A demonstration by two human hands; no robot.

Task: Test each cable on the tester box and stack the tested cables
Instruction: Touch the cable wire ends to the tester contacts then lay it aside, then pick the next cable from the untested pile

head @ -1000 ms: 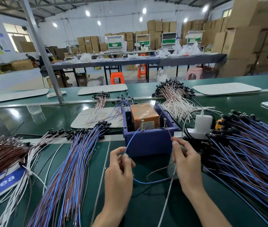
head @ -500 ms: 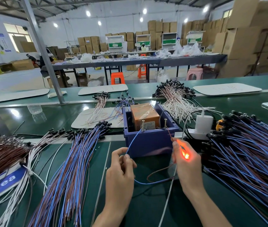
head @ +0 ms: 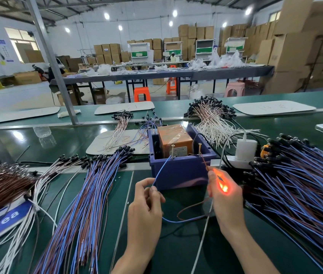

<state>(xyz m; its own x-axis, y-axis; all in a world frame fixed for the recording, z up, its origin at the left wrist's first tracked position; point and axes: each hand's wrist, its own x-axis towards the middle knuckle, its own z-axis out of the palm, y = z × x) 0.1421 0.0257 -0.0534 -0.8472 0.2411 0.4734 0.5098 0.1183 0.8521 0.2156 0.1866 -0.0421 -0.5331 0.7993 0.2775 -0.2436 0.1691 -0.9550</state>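
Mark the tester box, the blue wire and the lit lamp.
tester box (head: 180, 175): head view, on its blue front wall.
blue wire (head: 162, 171): head view, on the stretch rising to the box's rim.
lit lamp (head: 224, 188): head view, on its bright orange glow.

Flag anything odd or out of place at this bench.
Only the orange glow in the right hand: light shines through its fingers, probably the held blue-and-brown cable's lamp lit by the blue plastic tester box. Nothing looks damaged.

Bright overhead ceiling lamps (head: 106, 16); glare patches on green table (head: 61, 139); wide-angle bending, blur at edges.
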